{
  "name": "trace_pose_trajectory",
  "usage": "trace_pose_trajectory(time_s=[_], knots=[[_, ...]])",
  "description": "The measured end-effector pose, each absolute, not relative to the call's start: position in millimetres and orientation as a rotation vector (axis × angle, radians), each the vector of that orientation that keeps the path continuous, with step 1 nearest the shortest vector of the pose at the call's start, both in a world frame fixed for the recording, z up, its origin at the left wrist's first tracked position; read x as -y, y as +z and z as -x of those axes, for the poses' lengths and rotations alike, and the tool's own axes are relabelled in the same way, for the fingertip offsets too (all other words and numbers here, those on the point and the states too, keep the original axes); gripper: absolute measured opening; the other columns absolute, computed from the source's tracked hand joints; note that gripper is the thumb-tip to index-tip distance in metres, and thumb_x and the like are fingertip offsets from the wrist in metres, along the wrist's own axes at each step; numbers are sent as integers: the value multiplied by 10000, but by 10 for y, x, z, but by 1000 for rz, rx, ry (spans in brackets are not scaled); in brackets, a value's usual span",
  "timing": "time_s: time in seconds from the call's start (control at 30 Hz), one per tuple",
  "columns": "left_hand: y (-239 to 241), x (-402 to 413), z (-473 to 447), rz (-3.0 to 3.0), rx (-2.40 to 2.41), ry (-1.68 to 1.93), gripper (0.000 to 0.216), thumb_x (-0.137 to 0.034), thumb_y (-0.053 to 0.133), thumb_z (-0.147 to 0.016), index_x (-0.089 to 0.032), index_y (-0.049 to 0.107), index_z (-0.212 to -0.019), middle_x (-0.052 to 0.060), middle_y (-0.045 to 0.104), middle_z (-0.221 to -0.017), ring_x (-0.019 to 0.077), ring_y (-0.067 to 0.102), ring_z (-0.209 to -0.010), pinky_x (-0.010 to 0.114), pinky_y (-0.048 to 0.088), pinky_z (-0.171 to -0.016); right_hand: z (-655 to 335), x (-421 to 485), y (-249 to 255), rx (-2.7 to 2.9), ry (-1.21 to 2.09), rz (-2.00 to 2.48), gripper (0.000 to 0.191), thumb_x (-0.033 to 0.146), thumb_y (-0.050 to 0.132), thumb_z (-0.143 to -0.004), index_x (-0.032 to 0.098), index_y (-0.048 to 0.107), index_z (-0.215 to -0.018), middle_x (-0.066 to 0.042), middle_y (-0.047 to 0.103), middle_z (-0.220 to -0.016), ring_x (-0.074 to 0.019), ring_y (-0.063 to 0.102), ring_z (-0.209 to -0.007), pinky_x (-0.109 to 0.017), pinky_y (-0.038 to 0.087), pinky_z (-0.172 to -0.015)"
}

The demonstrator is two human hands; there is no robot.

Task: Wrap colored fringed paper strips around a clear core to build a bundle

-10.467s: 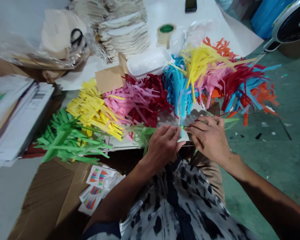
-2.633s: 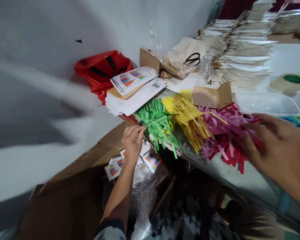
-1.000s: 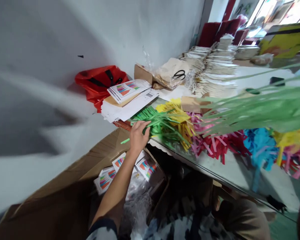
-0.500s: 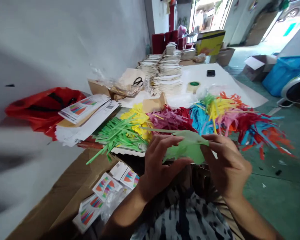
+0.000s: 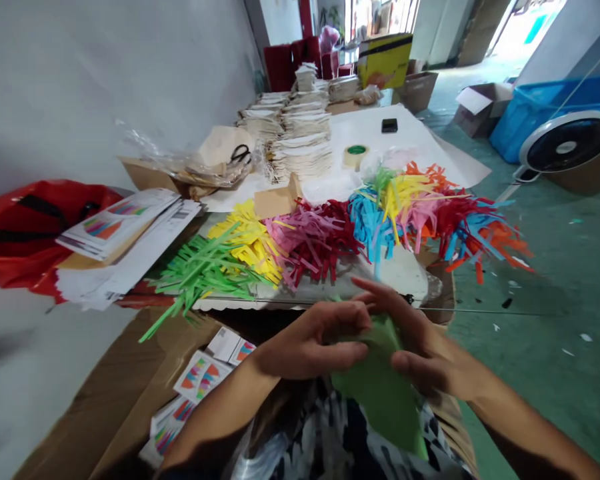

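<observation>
A sheet of green tissue paper point(image 5: 375, 393) hangs over my lap, its upper edge gathered between my two hands. My left hand point(image 5: 320, 340) is closed on that edge, thumb in front and fingers curled. On the right side of the sheet, my right hand point(image 5: 425, 340) has its thumb on the paper while its fingers reach behind and across toward the left hand; the hidden fingertips are hard to make out. Beyond the hands, green tissue tassels point(image 5: 200, 267), yellow tassels point(image 5: 253, 243), pink tassels point(image 5: 297, 233) and blue tassels point(image 5: 373, 217) lie along the table's near edge.
Printed cards point(image 5: 203, 373) sit in a brown box below left. Paper stacks point(image 5: 300, 147), scissors point(image 5: 241, 154), a tape roll point(image 5: 356, 155) and a phone point(image 5: 389, 125) are farther back. A red bag point(image 5: 40, 220) lies left; a fan point(image 5: 567, 147) stands right.
Both hands have come down toward my lap with the green tissue paper, which now hangs lower and more spread out. My view has swung to the right.
</observation>
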State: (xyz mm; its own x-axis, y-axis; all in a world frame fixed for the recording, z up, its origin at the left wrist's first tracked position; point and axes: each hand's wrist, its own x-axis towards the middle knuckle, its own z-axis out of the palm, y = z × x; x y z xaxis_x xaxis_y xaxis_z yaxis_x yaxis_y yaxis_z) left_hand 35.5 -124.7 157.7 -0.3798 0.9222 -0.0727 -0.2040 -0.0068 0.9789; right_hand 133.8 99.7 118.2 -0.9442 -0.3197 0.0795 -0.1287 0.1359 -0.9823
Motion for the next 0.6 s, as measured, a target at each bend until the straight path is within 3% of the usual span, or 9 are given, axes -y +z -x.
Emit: trace_pose_trajectory(time_s=[0.07,0.2,0.33,0.43,0.53,0.6], knots=[[1490,1250,-326,-602,-1255,1626,284,-397,788,-894,-183,602,-883,-1,596,-827,111,551,-722,209,444,-656,-1355,-1001,1040,-1956,-2054,361,835,671,698,-893,348,417,-1611,-107,606,-1493,-327,627,-1321,-500,530,-1096],[1286,1244,-247,-246,-1117,1649,367,-420,864,-819,-187,603,-930,-26,606,-795,74,567,-645,165,459,-607,-1418,-1095,818,-1584,-2219,-54,458,530,789,-875,249,708,-1229,-68,760,-1096,-227,743,-974,-328,609,-829],[1162,1236,-36,-216,-1166,1510,565,-376,946,-712,-207,611,-1134,21,701,-980,126,690,-783,222,577,-720,-1319,-1332,912,-1746,-2195,-277,340,457,858,-833,205,704,-1004,-26,720,-905,-144,675,-750,-234,545,-659],[1134,1291,302,-371,-1419,1367,617,-349,893,-775,-240,559,-1282,5,713,-951,109,661,-649,217,550,-600,-1058,-1480,990,-1993,-2106,-320,368,475,885,-788,206,666,-911,3,665,-807,-121,604,-657,-221,492,-571],[1113,1423,649,-609,-1783,1154,526,-366,770,-874,-257,542,-1336,4,734,-907,118,611,-513,234,490,-482,-748,-1567,861,-2266,-2012,-333,445,493,910,-722,211,642,-939,25,639,-800,-113,563,-628,-222,475,-544],[1105,1506,741,-834,-2234,1039,473,-333,760,-861,-243,595,-1295,41,762,-938,199,707,-643,323,584,-602,-593,-1603,685,-2454,-1924,-289,482,477,893,-726,213,640,-1040,25,654,-846,-121,572,-652,-235,497,-566]])
